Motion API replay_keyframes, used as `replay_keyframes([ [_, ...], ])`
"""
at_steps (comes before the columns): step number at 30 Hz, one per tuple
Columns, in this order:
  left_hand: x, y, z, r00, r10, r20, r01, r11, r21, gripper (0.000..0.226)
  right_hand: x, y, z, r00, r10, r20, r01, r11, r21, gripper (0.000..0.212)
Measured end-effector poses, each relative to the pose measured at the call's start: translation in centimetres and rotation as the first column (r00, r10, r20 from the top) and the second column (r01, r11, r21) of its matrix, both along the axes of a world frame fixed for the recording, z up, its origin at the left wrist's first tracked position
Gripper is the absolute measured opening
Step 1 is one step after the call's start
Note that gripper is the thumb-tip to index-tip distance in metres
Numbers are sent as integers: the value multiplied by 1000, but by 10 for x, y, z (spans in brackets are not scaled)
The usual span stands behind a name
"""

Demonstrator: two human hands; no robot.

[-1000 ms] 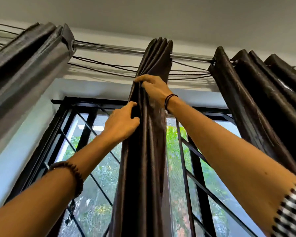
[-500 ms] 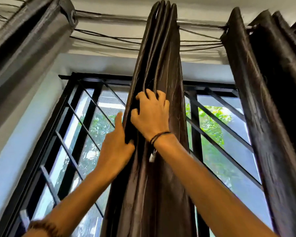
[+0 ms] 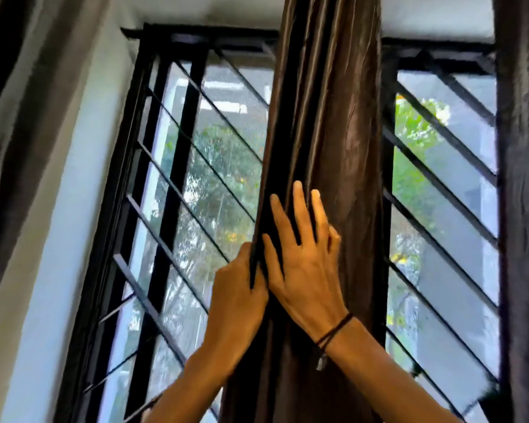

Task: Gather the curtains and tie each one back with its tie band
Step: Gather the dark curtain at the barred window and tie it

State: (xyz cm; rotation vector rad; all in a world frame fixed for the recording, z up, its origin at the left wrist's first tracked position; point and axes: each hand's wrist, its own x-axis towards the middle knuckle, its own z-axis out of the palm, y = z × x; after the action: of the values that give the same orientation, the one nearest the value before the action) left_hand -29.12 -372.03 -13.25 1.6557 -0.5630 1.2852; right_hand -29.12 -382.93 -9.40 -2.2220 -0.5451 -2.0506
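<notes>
A dark brown, shiny curtain (image 3: 336,126) hangs gathered in narrow pleats down the middle of the window. My left hand (image 3: 237,297) grips the curtain's left edge, its fingers hidden behind the folds. Just to its right, my right hand (image 3: 303,267) presses flat on the front of the pleats with straight, spread fingers, some fingertips tucked between folds. A black cord bracelet sits on that wrist. No tie band shows in this view.
A grey curtain (image 3: 28,96) hangs bunched at the far left and another dark curtain (image 3: 522,184) at the right edge. Behind them is a window with a black frame and slanted grille bars (image 3: 193,154). A pale wall (image 3: 61,227) runs down the left.
Both hands have slid down the gathered middle curtain, staying side by side. The view has dropped with them, so the curtain rod and ceiling are out of sight.
</notes>
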Motion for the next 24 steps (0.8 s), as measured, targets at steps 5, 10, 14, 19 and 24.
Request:
replay_keyframes([
  [5, -8, 11, -42, 998, -22, -62, 28, 995, 99, 40, -8, -3, -43, 998, -69, -10, 69, 998, 4, 51],
  [10, -26, 17, -81, 994, -52, -97, 77, 960, 269, 68, -27, -12, -83, 996, -89, 25, 92, 982, -166, 40],
  [14, -35, 19, -111, 1000, -6, -27, 18, 873, 487, 82, -49, -11, -106, 994, 32, -101, -41, 995, -90, 44],
  [19, -39, 20, -113, 997, -79, -6, 72, 871, 485, 74, -69, -16, -101, 992, 29, -121, -18, 995, 94, 45],
  [24, -43, 9, -46, 978, -210, -12, 202, 919, 339, 76, -80, -16, -54, 994, 30, -102, -16, 991, 136, 48],
])
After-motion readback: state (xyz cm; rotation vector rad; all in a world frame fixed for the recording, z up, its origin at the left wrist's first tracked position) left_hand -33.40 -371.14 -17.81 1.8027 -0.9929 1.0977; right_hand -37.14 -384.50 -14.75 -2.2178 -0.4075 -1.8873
